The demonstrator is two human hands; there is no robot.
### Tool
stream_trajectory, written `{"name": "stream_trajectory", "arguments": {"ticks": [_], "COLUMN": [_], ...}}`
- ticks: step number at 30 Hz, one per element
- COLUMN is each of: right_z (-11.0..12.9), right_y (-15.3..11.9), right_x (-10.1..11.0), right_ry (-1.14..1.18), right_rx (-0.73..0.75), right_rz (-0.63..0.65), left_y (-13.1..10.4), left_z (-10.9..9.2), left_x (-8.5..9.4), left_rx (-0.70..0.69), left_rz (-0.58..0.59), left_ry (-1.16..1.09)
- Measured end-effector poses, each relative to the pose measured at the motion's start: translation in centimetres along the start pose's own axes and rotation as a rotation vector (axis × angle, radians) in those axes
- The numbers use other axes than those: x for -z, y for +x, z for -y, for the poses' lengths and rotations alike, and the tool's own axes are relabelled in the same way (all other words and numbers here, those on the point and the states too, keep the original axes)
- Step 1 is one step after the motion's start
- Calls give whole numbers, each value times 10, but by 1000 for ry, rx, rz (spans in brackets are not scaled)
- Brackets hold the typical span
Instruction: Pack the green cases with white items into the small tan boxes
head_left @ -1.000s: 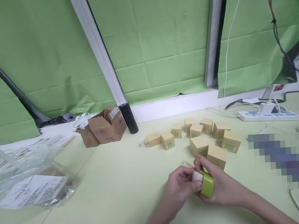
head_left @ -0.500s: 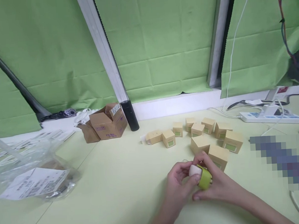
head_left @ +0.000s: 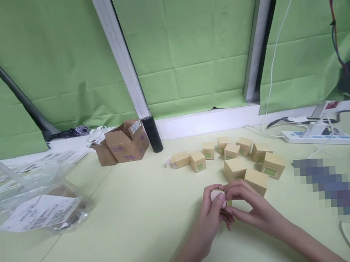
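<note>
- I'm holding the white-and-green piece [head_left: 218,195] between both hands, in front of me and right of centre, on the near side of the small boxes. White face is pointing up toward me; a bit of green is showing on the right.
- Left hand [head_left: 209,215]: clasping the piece. Thumb is pressing across the white face, index is curling round the far side, other fingers are tucking underneath, partly hidden.
- Right hand [head_left: 255,204]: pinching the right edge. Fingers are arching over the top, thumb tip is meeting the lower edge. Can't tell how hard it's squeezing.
- Doing this well, my take: left should be bearing the load, right should be doing the fine work with fingertips only. The white face is looking smooth, so pressing with the thumb pad should be beating digging in with a nail.
- My fingers are covering most of the green, so tilting that side up would be giving a better view. Working low over the table [head_left: 124,235] should be making a slip cheap.
- Pose: left forearm is rising from the bottom edge, right one is slanting in from the lower right; hands are meeting at the piece.
- Nearest tan box [head_left: 256,180] is standing just beyond my right knuckles; other tan boxes [head_left: 231,151] are sitting behind it.
</note>
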State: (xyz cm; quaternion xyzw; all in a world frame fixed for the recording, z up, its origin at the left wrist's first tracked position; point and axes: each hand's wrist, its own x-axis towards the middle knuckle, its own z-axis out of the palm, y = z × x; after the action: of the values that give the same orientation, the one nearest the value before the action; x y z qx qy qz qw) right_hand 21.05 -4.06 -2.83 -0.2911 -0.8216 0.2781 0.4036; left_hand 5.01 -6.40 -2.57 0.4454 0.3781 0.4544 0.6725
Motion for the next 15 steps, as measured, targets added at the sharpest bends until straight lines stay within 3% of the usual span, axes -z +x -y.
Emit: {"name": "stream_trajectory", "arguments": {"ticks": [4,10,15], "right_z": [-1,5,9], "right_y": [1,3,3], "right_x": [-2,-9,-12], "right_ry": [-76,-94,-97], "right_rx": [78,163,184], "right_rz": [12,-120,-146], "left_y": [1,2,1], "left_z": [5,11,14], "left_x": [4,5,3], "left_rx": [-30,-85,-72], "left_rz": [3,16,3], "left_ry": [77,156,216]}}
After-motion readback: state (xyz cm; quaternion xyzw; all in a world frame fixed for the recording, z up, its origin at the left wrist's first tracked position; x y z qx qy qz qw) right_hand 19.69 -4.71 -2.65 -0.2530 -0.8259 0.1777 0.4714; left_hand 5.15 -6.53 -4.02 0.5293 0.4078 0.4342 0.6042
